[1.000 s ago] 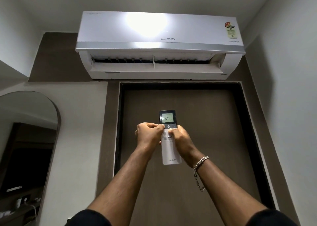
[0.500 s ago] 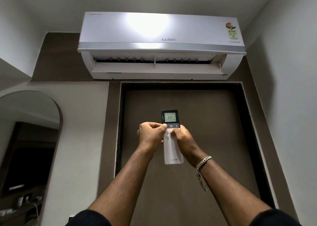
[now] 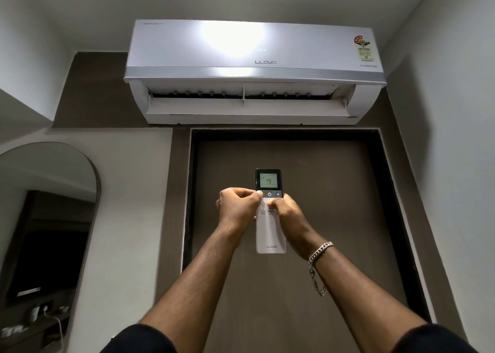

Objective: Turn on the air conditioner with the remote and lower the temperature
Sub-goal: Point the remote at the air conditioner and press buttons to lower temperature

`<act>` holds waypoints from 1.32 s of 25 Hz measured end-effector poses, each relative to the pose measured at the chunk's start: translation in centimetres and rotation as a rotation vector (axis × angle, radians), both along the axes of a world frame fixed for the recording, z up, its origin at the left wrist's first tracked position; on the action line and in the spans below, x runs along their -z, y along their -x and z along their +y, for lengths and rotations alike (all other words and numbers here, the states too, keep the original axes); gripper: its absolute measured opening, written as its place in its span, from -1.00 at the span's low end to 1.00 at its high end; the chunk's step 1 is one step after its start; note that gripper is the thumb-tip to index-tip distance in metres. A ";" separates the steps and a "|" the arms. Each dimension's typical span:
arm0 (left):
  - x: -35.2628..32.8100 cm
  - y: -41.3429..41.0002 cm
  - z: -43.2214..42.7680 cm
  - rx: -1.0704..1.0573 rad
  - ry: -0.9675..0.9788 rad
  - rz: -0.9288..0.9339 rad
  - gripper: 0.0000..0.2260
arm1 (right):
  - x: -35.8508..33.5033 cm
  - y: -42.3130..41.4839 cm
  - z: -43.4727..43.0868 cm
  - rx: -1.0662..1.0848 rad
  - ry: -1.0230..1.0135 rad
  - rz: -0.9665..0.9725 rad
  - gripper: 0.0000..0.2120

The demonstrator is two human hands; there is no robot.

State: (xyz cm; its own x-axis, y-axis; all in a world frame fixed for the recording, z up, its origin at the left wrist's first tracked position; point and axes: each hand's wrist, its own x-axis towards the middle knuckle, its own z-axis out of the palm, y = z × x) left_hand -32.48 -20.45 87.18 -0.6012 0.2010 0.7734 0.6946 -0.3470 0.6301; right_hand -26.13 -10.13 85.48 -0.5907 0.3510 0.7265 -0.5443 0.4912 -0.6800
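Note:
A white remote [image 3: 270,235] with a dark top and a lit screen reading 19 is held upright in front of me. My right hand [image 3: 290,220] grips its right side, fingers curled over the buttons. My left hand [image 3: 237,209] closes on its left side, thumb tip pressed on the button left of the power symbol. Above, the white wall-mounted air conditioner [image 3: 254,71] has its louver flap open, and a bright light reflects off its front panel.
A dark brown door [image 3: 334,192] in a black frame is straight ahead below the unit. An arched mirror [image 3: 48,218] hangs on the left wall and reflects a shelf with small items. A white wall closes in on the right.
The number on the remote's screen has dropped from 24 to 22 to 19. Both hands have kept their grip and shifted only slightly.

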 end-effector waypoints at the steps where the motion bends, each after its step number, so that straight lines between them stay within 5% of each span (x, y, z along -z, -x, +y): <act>1: 0.0 0.0 0.0 -0.002 0.001 0.001 -0.91 | 0.0 -0.1 0.0 -0.004 -0.007 -0.002 -0.68; 11: 0.4 -0.4 0.3 0.044 -0.011 -0.007 -0.91 | -0.6 -0.2 -0.7 -0.001 0.132 0.149 -0.80; 26: 1.1 -0.7 0.4 0.052 -0.006 -0.067 -0.86 | 0.0 -0.7 -0.5 0.048 0.062 0.043 -0.92; 33: 0.9 -1.1 0.3 0.017 -0.007 -0.023 -0.87 | -0.3 -0.8 -0.5 0.036 0.000 0.042 -0.79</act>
